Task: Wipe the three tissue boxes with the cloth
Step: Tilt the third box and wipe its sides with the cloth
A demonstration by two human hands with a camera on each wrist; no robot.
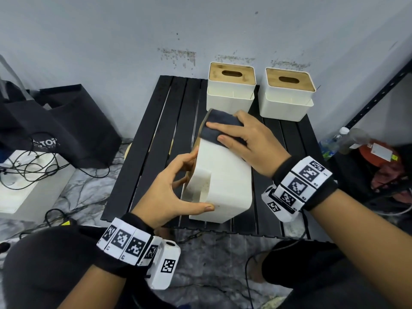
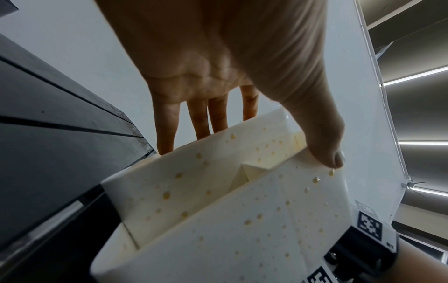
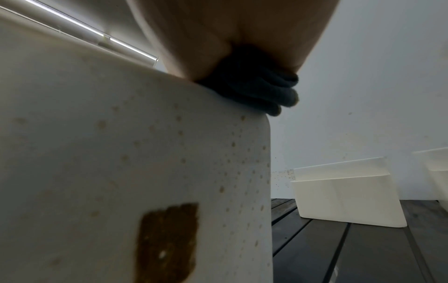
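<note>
A white tissue box [image 1: 225, 175] lies tipped on its side on the black slatted table [image 1: 156, 134], speckled with small yellowish spots [image 2: 247, 222]. My left hand [image 1: 176, 188] grips its near end, thumb [image 2: 327, 153] on the upper face and fingers [image 2: 201, 122] behind the left edge. My right hand [image 1: 243, 134] presses a dark blue cloth [image 1: 220, 126] flat on the box's far upper part, fingers straight; the right wrist view shows the cloth [image 3: 261, 90] bunched under the palm. Two more white tissue boxes with wooden lids [image 1: 231, 85] [image 1: 287, 92] stand upright at the back.
Black bags [image 1: 55, 121] and a white box with tangled cables [image 1: 26, 175] sit on the marbled floor to the left. A metal shelf with bottles [image 1: 341, 139] and red items stands to the right. A grey wall runs close behind the table.
</note>
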